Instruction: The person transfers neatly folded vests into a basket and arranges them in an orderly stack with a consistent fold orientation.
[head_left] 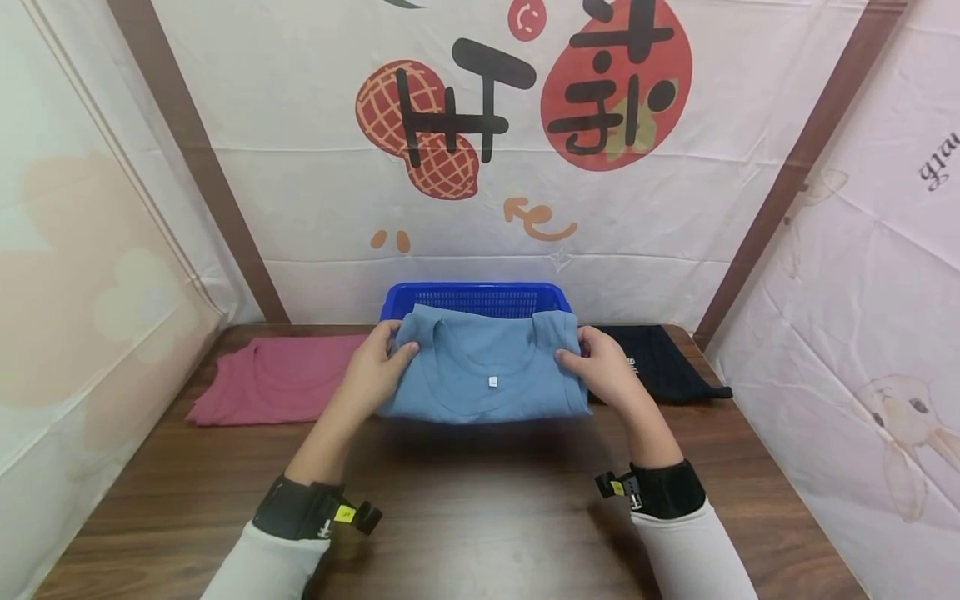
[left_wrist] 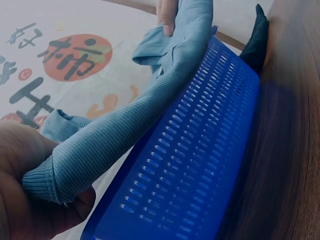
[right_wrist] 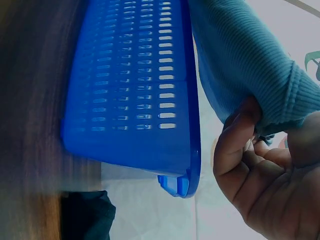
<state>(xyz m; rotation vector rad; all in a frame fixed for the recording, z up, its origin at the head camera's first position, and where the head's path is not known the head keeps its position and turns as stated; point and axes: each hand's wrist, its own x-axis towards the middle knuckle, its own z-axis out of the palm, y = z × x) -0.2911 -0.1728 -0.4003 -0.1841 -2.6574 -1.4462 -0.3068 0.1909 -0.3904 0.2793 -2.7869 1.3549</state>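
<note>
A folded blue ribbed shirt (head_left: 487, 387) with a small white tag at its neckline is held up between both hands. My left hand (head_left: 378, 367) pinches its left side, thumb on top. The right hand (head_left: 603, 367) grips the opposite side in the same way, its fingers curled under the cloth in the right wrist view. Behind and below the shirt stands a blue perforated plastic basket (head_left: 480, 287), its near wall (left_wrist: 185, 145) clear in the left wrist view. The shirt hangs over the basket's front rim and hides much of the basket.
A folded pink shirt (head_left: 288, 383) lies on the wooden table (head_left: 480, 517) left of the basket. Black folded clothing (head_left: 660, 362) lies to the right, near the table's edge. Printed fabric walls (head_left: 315, 208) enclose the back and both sides.
</note>
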